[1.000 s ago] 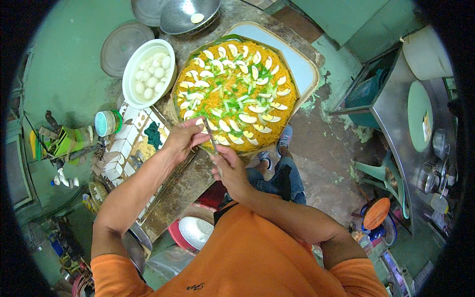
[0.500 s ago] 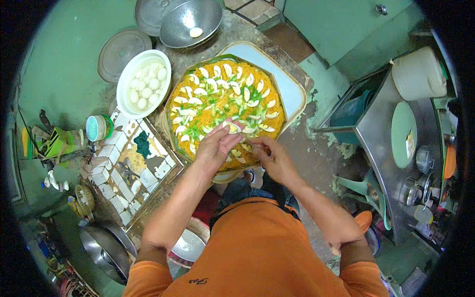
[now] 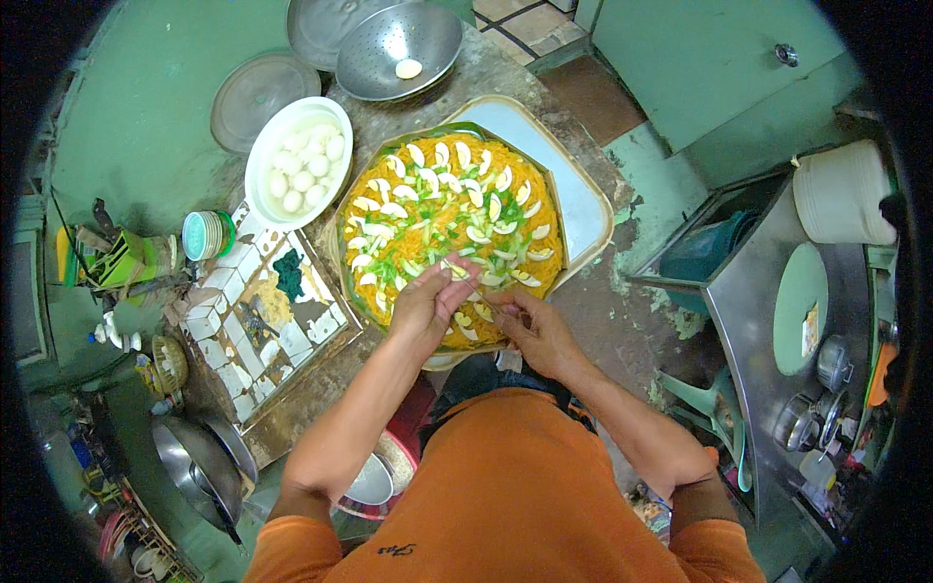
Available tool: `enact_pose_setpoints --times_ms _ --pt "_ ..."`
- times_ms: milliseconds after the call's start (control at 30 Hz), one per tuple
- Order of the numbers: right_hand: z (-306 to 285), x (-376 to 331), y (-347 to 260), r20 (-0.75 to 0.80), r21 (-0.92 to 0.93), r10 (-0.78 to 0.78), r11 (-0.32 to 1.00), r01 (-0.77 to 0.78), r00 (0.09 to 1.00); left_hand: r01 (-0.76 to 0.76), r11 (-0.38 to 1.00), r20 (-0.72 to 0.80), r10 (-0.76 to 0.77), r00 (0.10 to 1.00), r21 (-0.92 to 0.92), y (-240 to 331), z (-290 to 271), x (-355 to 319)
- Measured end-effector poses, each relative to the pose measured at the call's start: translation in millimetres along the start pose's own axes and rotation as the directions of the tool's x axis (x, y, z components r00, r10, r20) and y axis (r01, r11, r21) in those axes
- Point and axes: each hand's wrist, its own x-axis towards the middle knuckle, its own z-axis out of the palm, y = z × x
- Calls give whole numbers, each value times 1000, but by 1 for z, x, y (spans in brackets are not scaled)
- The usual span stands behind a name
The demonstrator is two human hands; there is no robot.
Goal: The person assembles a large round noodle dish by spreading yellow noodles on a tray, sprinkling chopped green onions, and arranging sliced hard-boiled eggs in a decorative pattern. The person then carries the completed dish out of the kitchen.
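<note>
Both hands meet over the near part of a big round tray of orange noodles point(image 3: 403, 255), topped with boiled egg wedges point(image 3: 476, 194) and chopped greens. In the palm and fingers of my left hand point(image 3: 424, 309) rests a piece of boiled egg point(image 3: 453, 271), its yolk side showing. My right hand point(image 3: 533, 328) is close beside it, thumb and fingers pinched together. Something thin seems to run from that pinch toward the egg, too fine to name. Under the hands, part of the dish is hidden.
Left of the dish stands a white basin point(image 3: 255, 180) of peeled eggs in liquid. Behind it are a metal colander point(image 3: 394, 49) holding one egg piece and a round grey lid point(image 3: 260, 97). A pale blue board point(image 3: 569, 199) extends beyond the dish; a metal counter point(image 3: 743, 301) stands right.
The view has shifted slightly, so the dish and basin appear a little farther right. Both hands stay together over the dish, the egg piece still in my left hand.
</note>
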Motion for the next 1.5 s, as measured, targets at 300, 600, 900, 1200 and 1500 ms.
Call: enact_pose_setpoints --times_ms 300,600,900,1200,1500 --pt "-1 22 -11 77 379 329 863 -333 941 27 999 -137 -21 990 46 6 2 -2" --pt "-35 4 -39 96 526 348 778 -344 933 -131 450 -72 407 911 883 18 -6 -28" --pt "-77 24 -40 -85 453 216 878 -155 973 -5 -75 55 685 726 997 8 7 9" --pt "-68 -17 15 -288 580 349 805 -128 892 -78 254 -146 751 644 964 113 -118 20" --pt "-7 -25 40 -383 635 321 772 -5 866 -301 29 180 745 643 953 129 -106 83"
